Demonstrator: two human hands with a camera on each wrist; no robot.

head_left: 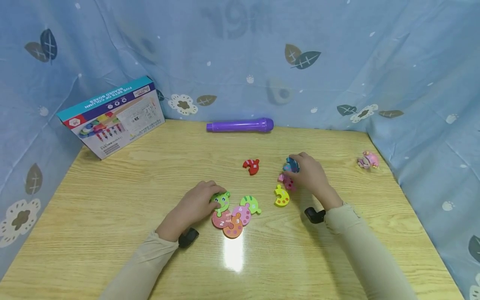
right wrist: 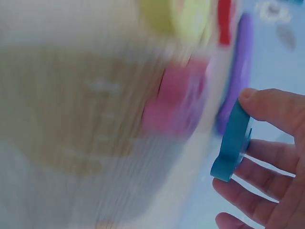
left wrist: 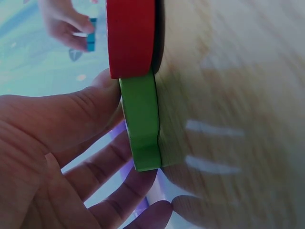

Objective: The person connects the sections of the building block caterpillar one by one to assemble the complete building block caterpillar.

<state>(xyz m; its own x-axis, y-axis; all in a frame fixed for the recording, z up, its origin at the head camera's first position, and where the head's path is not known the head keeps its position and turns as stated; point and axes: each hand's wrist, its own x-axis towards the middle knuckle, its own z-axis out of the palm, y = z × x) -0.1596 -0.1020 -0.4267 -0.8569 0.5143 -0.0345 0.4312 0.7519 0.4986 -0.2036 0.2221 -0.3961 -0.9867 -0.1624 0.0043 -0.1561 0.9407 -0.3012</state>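
My left hand (head_left: 196, 203) has its thumb and fingers round the edges of a green caterpillar-head puzzle piece (head_left: 223, 200), which lies on the table. Joined to that head is a curved chain of numbered pieces: a dark red one (head_left: 221, 220), an orange one (head_left: 232, 231), a pink one (head_left: 243, 216) and a light green one (head_left: 249, 203). Over on the right, my right hand (head_left: 311, 174) pinches a blue puzzle piece (right wrist: 232, 143), held up off the table in the right wrist view. Beneath it lies a magenta piece (head_left: 288, 182), partly covered by the hand, beside a yellow piece (head_left: 283, 199).
A loose red puzzle piece (head_left: 253, 166) lies beyond the chain. At the back edge is a purple microphone-shaped tube (head_left: 240, 126). A toy box (head_left: 123, 121) stands at the back left, and a small pink figure (head_left: 371, 159) sits at the right. Blue curtains surround the table (head_left: 131, 187).
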